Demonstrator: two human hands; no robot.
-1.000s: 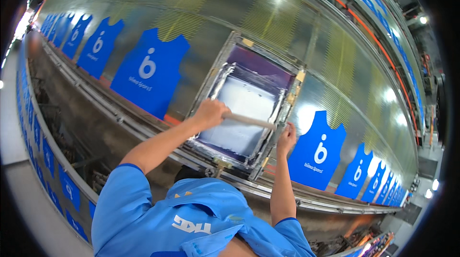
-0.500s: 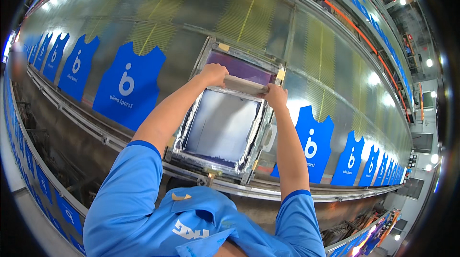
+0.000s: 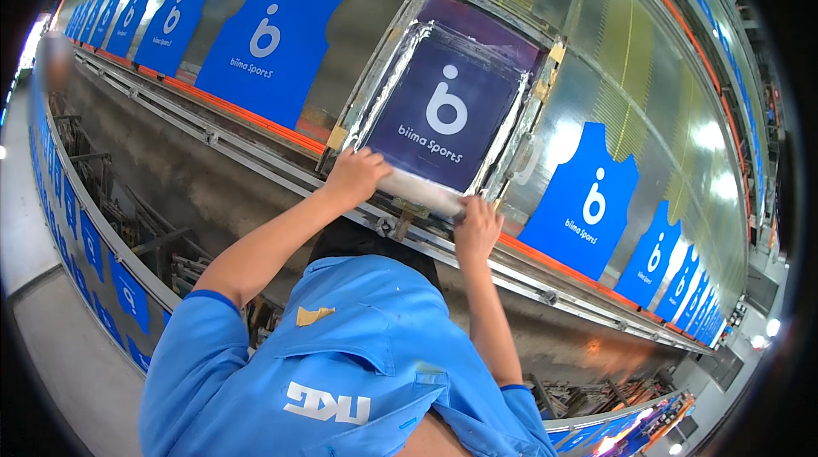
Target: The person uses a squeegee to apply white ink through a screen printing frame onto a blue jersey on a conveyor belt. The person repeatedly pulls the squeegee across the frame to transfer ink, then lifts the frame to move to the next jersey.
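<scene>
Both of my hands are on the squeegee [image 3: 423, 193], a long pale bar that lies across the near end of the printing screen [image 3: 447, 108]. My left hand [image 3: 356, 174] grasps the left end of the bar, with the fingers curled over its top. My right hand [image 3: 477, 225] is clenched around the right end, and the knuckles point up toward the frame. The bar sits at the lower edge of the dark mesh, touching it, just above the near rail of the metal frame [image 3: 388, 74].

On the mesh I see a white round sign with some white writing under it. The frame around the mesh is silver, with shiny tape along its sides and small yellowish tape pieces at the corners. A small metal clamp [image 3: 407, 214] is under the bar, between my two hands.

To the left of the screen a blue shirt piece [image 3: 273, 48] lies flat on the long table [image 3: 648, 57], and it has the same white print. To the right there is another blue shirt piece [image 3: 588, 201], and more of them go in a row to both ends. An orange strip [image 3: 554, 259] and a grey rail [image 3: 256, 146] run along the near edge of the table. My blue sleeves come in from below.
</scene>
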